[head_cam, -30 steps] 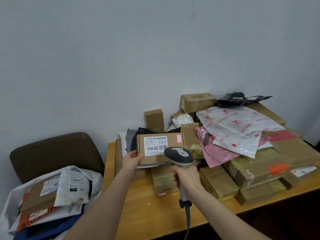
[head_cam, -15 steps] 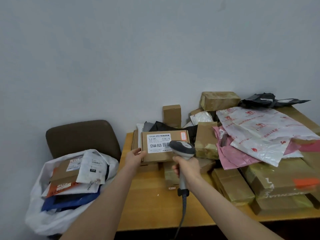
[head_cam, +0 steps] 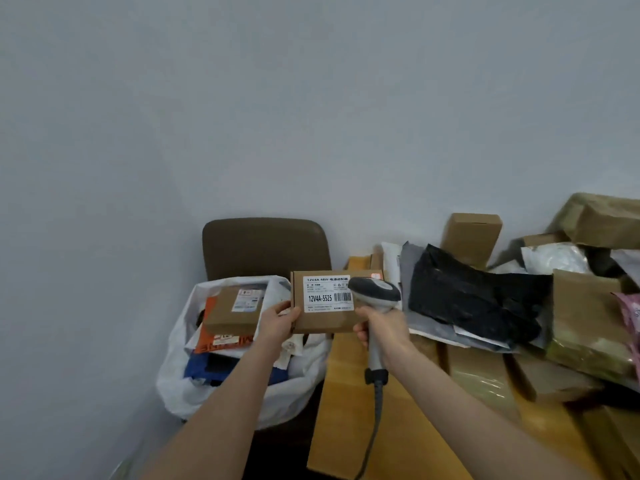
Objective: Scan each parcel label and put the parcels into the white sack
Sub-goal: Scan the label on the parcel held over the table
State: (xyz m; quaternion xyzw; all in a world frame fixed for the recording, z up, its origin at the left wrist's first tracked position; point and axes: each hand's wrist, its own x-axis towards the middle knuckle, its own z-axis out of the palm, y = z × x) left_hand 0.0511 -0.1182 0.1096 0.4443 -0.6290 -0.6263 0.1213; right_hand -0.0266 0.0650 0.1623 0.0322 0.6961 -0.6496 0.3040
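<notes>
left hand (head_cam: 277,323) is pinching the parcel (head_cam: 322,322) by its side, near the surface (head_cam: 346,393) left edge; right hand (head_cam: 384,329) is gripping the scanner (head_cam: 375,292).

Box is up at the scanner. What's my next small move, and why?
Probably swing the box left over the sack and drop it, if the scan registered, which the picture cannot show. The left hand grips the box's left edge right beside the sack's open mouth, and the scanner in the right hand sits at the barcode.
</notes>
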